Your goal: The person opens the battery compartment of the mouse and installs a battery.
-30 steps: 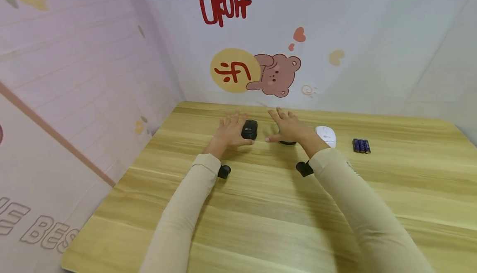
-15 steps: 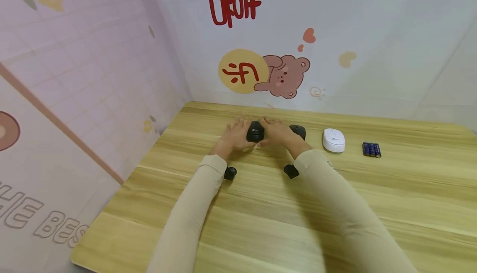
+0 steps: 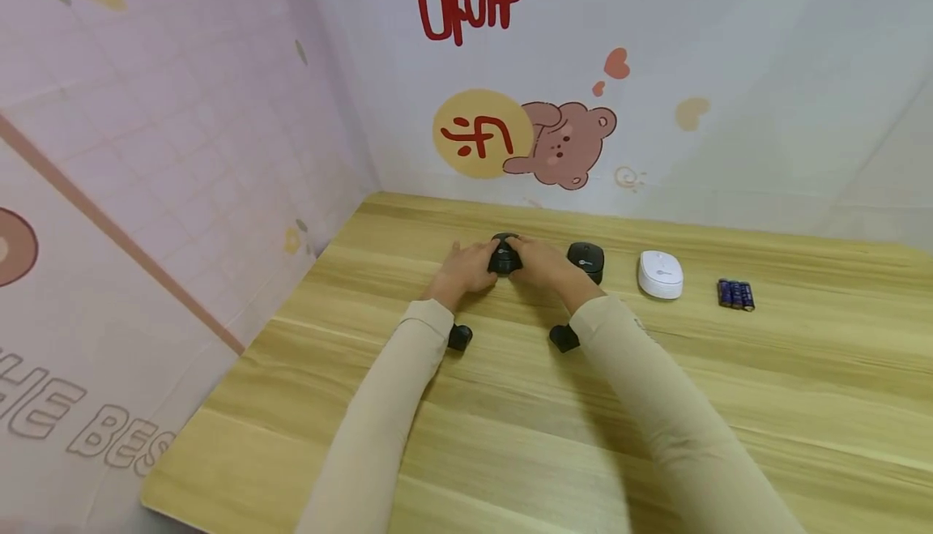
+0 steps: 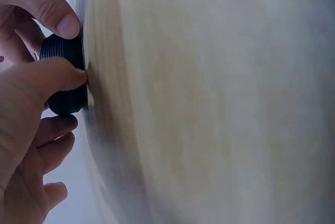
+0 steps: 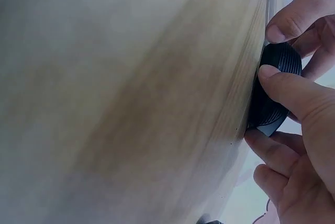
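Black mouse (image 3: 504, 262), its sides partly hidden by both gripping hands (image 3: 469, 269) (image 3: 541, 263).

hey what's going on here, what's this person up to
A person has both hands on the leftmost black mouse, the left hand and right hand gripping it from either side. It appears to be resting on the wooden table. To its right, a second black mouse, a white mouse and some dark blue batteries lie in a row, not held.
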### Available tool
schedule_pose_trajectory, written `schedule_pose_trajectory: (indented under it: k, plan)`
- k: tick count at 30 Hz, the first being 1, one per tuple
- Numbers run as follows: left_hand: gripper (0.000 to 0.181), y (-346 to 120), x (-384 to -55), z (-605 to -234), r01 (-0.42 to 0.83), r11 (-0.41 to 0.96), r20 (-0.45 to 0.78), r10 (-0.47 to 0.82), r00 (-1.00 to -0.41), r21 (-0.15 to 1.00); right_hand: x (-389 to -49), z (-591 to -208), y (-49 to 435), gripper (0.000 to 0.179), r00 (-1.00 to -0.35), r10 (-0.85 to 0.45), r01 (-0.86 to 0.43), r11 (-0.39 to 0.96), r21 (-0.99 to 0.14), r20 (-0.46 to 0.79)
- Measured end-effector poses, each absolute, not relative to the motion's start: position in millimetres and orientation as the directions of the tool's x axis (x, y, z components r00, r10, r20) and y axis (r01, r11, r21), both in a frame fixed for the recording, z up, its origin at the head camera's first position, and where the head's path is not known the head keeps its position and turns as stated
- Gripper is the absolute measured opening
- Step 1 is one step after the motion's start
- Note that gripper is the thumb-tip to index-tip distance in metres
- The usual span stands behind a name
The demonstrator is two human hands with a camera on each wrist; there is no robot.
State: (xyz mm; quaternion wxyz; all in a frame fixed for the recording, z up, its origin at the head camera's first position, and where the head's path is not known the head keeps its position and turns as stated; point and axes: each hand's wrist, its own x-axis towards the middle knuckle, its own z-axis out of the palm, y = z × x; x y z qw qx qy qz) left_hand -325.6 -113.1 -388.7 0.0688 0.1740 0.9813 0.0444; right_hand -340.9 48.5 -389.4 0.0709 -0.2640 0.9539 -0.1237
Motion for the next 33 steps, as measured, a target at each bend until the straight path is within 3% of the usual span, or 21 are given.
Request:
schedule_pose_trajectory:
  k: [8, 15, 23, 28, 33]
  plan:
    - [0.063, -108.2, -328.0, -389.3, 0.352, 0.929, -0.064, 0.361, -0.930, 0.114, -341.6, -389.7, 58.8, 0.068, -0.843, -0.536, -0.487, 0.790, -0.373, -0.034]
    - [0.047, -110.9, -326.9, -384.1, 0.321, 0.942, 0.109, 0.311, -0.944, 0.096, -339.4, -380.2, 64.0, 0.054, -0.825, -0.561, -0.480, 0.641, -0.599, 0.061]
    - [0.045, -108.5, -317.8, -369.2, 0.348, 0.912, 0.241, 0.295, -0.925, 0.218, -324.5, -361.9, 75.9, 0.050, -0.881, -0.459, -0.392, 0.577, -0.717, 0.112]
    - [0.046, -102.9, -309.0, -359.7, 0.393, 0.869, 0.271, 0.318, -0.909, 0.301, -313.1, -352.8, 89.8, 0.047, -0.877, -0.433, -0.445, 0.571, -0.690, 0.207]
    - [0.047, -92.6, -296.6, -353.7, 0.440, 0.755, 0.295, 0.332, -0.896, 0.486, -301.7, -349.5, 105.3, 0.044, -0.865, -0.421, -0.485, 0.560, -0.672, 0.273]
